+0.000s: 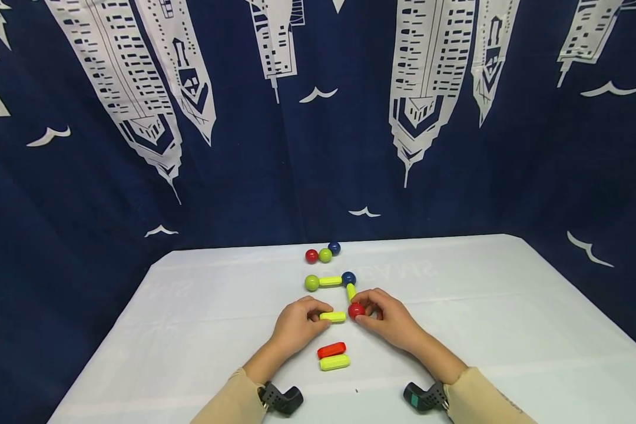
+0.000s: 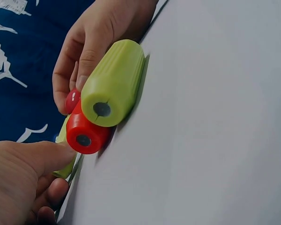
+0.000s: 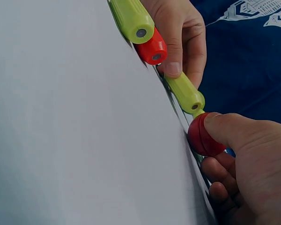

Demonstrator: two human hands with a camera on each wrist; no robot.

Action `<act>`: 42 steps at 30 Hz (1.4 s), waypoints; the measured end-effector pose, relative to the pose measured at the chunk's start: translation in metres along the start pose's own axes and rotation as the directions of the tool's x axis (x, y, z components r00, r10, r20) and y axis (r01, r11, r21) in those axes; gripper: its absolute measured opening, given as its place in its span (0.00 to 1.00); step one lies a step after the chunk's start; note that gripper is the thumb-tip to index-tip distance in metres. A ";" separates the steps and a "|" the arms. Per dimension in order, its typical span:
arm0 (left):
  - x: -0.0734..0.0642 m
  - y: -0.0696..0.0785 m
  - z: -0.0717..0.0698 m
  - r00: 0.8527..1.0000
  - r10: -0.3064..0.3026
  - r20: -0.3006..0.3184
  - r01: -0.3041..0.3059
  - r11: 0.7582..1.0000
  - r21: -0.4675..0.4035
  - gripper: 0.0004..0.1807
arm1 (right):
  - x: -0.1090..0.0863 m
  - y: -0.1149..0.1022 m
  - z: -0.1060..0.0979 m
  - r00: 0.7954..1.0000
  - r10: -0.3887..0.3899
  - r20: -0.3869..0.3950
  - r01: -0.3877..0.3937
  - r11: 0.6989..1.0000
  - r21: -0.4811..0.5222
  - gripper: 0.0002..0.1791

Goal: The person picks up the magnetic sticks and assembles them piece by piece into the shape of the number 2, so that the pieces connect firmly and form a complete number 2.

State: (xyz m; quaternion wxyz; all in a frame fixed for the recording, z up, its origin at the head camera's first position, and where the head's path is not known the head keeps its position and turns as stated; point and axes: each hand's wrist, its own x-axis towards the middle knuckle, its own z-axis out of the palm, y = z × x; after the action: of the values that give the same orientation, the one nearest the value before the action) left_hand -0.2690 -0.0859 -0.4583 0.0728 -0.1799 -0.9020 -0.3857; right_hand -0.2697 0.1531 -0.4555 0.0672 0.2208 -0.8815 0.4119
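My left hand (image 1: 298, 325) pinches a yellow-green magnetic rod (image 1: 335, 317) between thumb and fingers, its free end pointing right. Thumb and fingertips of my right hand (image 1: 394, 323) hold a red ball (image 1: 356, 310). A second yellow-green rod (image 1: 351, 291) runs from that ball up to a dark blue ball (image 1: 348, 278). From the blue ball another yellow-green rod (image 1: 330, 281) extends left to a lime green ball (image 1: 311, 282). In the right wrist view, the left hand's rod (image 3: 182, 91) shows a round metal disc in its end, close to the red ball (image 3: 203, 136).
Nearer the front lie a red rod (image 1: 331, 350) and a yellow-green rod (image 1: 335, 362), side by side between the forearms. At the back of the white table (image 1: 217, 306), a red ball (image 1: 311, 256), a green ball (image 1: 325, 255) and a blue ball (image 1: 334, 248) sit clustered. Behind hangs a navy printed cloth (image 1: 323, 159).
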 end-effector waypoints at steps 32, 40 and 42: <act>-0.004 0.009 0.006 0.995 -0.020 -0.097 0.014 0.998 -0.065 0.10 | -0.002 -0.001 0.002 0.999 -0.033 0.004 0.033 0.999 -0.001 0.17; -0.002 0.008 0.005 0.996 0.006 -0.094 -0.014 0.996 -0.090 0.11 | 0.000 0.000 0.000 0.999 -0.040 -0.008 0.040 0.999 0.004 0.17; -0.002 0.007 0.004 0.996 -0.006 -0.086 -0.004 0.993 -0.118 0.12 | 0.000 0.000 0.000 0.999 -0.033 -0.008 0.033 0.999 0.005 0.17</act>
State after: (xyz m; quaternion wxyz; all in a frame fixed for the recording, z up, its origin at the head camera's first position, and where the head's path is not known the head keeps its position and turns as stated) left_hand -0.2645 -0.0785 -0.4570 0.1007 -0.1666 -0.8737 -0.4457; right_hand -0.2696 0.1529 -0.4554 0.0770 0.2337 -0.8765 0.4137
